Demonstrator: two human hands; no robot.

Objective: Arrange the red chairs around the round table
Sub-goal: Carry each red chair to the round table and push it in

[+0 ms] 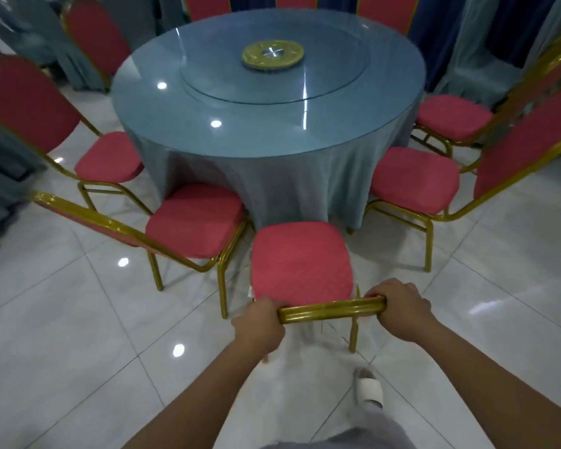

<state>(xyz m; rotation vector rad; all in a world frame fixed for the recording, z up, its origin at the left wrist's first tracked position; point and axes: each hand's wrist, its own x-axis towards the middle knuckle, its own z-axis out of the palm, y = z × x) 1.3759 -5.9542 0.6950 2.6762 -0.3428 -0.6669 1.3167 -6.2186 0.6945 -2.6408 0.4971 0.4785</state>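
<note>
A red chair (pixel 300 259) with a gold frame stands right in front of me, its seat facing the round table (pixel 208 102), which wears a blue cloth under a glass top. My left hand (pixel 259 322) grips the left end of the chair's gold top rail. My right hand (pixel 399 307) grips the right end of that rail. Several other red chairs ring the table, among them one at the near left (pixel 195 218) and one at the near right (pixel 415 178).
A glass turntable with a green-gold hub (pixel 272 55) sits on the table. Blue draped furniture (pixel 0 176) crowds the left side and blue curtains (pixel 486 43) hang at the back right. My slippered foot (pixel 368 388) is on the glossy white tile floor.
</note>
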